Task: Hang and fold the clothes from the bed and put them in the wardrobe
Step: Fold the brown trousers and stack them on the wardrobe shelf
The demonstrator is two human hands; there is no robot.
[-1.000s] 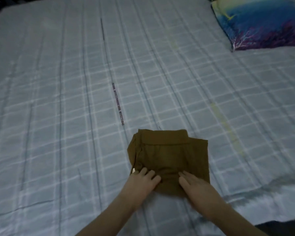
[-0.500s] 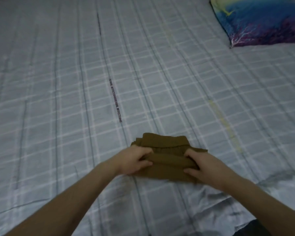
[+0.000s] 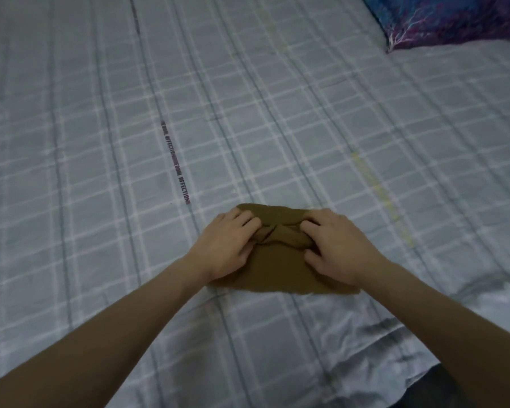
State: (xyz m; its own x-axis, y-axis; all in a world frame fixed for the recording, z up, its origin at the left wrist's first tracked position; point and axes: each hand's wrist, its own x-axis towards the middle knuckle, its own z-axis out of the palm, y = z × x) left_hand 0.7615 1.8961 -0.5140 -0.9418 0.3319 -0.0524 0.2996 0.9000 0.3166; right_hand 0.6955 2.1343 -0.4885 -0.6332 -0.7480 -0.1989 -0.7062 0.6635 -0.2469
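A bed (image 3: 100, 260) fills the view, covered by a pale grey-blue sheet (image 3: 306, 113) with a white and dark check. A thin dark strip of printed lettering (image 3: 175, 163) runs along the sheet at centre left, heading from far to near. At the far right corner lies a pillow (image 3: 454, 19) printed in blue and purple with pale branching lines. The sheet is wrinkled at the near right, where it drops over the bed's edge.

A brown garment (image 3: 277, 266), folded into a small flat bundle, lies on the sheet near the middle, toward the near side. Its near edge lies flat on the sheet; across its far half a ridge of cloth is gathered up between the two hands.

The left hand (image 3: 227, 245) rests on the garment's left part, fingers curled and pinching the gathered fold. The right hand (image 3: 336, 245) lies on the right part, its fingers likewise bent in on the same ridge of cloth, thumb lower against the flat layer. Both bare forearms reach in from the near edge, one from each bottom corner.
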